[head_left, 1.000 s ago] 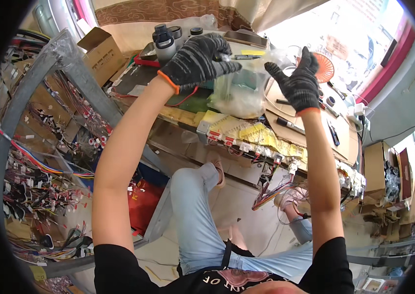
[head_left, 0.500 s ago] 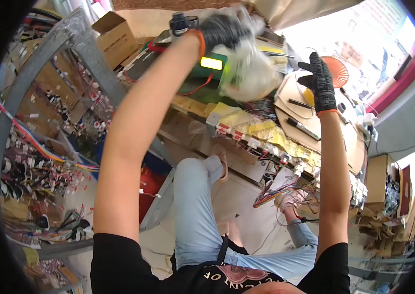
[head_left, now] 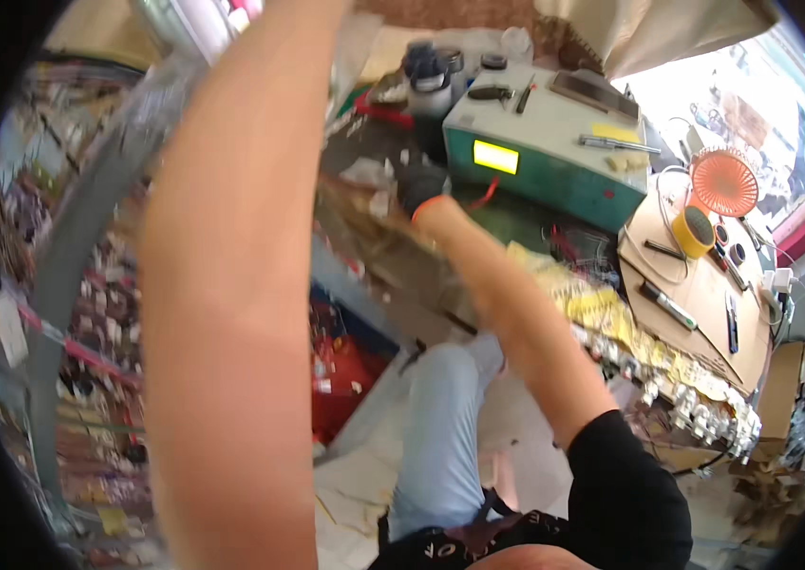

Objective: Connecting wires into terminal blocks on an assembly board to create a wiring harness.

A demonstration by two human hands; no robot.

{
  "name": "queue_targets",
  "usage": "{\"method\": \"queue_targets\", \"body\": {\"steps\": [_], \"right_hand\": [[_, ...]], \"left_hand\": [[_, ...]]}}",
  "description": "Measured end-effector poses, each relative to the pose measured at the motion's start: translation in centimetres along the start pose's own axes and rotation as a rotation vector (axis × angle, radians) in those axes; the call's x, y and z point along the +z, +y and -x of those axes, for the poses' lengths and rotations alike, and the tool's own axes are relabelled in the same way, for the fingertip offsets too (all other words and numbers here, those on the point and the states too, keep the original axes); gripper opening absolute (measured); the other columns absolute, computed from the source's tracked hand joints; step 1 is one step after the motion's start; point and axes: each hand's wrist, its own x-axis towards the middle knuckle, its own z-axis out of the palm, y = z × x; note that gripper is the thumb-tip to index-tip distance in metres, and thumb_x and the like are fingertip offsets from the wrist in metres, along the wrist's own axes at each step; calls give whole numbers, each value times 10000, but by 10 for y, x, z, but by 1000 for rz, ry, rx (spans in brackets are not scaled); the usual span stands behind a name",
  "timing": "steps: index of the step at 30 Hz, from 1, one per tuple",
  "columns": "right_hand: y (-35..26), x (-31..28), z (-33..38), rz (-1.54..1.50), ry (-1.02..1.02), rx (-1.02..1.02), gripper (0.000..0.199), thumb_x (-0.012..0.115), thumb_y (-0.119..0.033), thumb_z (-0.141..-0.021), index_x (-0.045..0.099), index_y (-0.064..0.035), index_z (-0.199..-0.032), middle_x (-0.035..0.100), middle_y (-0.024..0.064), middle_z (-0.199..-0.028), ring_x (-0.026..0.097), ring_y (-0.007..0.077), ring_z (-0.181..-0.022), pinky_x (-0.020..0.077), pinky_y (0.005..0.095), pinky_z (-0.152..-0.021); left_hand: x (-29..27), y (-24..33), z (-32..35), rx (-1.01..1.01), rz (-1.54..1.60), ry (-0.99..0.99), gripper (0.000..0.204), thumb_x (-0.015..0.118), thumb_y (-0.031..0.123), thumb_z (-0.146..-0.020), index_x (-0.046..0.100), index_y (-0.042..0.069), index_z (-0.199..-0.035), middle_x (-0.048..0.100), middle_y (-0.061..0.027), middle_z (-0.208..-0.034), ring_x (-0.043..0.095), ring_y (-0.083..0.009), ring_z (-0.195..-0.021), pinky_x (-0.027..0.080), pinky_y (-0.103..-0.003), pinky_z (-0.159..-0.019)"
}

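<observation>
My left forearm (head_left: 231, 285) rises large along the left side, and its hand is beyond the upper edge. My right hand (head_left: 418, 185), in a black glove with an orange cuff, reaches across to the left part of the workbench. Its blurred fingers are beside small white pieces and some clear plastic (head_left: 364, 174); whether they grip anything cannot be made out. Just right of this hand stands a green box-shaped instrument (head_left: 545, 180) with a lit yellow display and a red lead. Behind the hand is a dark bottle (head_left: 428, 95).
Taped yellow strips with white connectors (head_left: 602, 309) line the bench's front edge. A cardboard sheet (head_left: 649, 256) at right carries markers, a yellow roll (head_left: 694, 233) and an orange fan (head_left: 725, 182). A grey rack frame (head_left: 89, 209) with many wires fills the left. A red bin (head_left: 340, 389) is below.
My left arm has swung up and left, taking its hand out of view; the clear bag is no longer seen over the bench. My right hand has crossed from the cardboard to the bench's left part.
</observation>
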Motion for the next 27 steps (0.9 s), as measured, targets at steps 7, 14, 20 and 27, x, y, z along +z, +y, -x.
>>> {"method": "queue_targets", "body": {"steps": [7,14,20,27], "right_hand": [[-28,-17,-3,-182,-173,-94,185,521,-148,-738,629,-106,-882,625,147,-882,611,268,-795,488,388,-638],[54,-180,107,-763,84,-194,196,626,-237,-775,589,-47,-810,562,138,-660,555,249,-562,434,336,-535],[97,-296,230,-1539,-309,-441,352,666,-146,-767,570,-29,-1086,572,150,-1097,505,304,-1104,359,399,-970],[70,-360,315,-2420,83,-124,358,545,-274,-812,558,13,-1026,568,166,-1015,523,283,-979,419,408,-859]], "left_hand": [[107,-52,-3,-65,-305,13,299,616,164,-722,656,116,-1014,608,-104,-1094,576,-242,-1037,487,-372,-811],[225,-106,-37,-2,-89,-102,315,639,164,-648,658,38,-936,604,-183,-1034,580,-310,-992,478,-362,-815],[235,-90,-6,-65,78,53,358,618,141,-634,621,12,-968,592,-214,-1031,569,-340,-988,468,-370,-834],[223,-85,9,-47,47,-4,435,636,182,-645,574,20,-1044,561,-229,-1088,543,-344,-1035,460,-382,-853]]}}
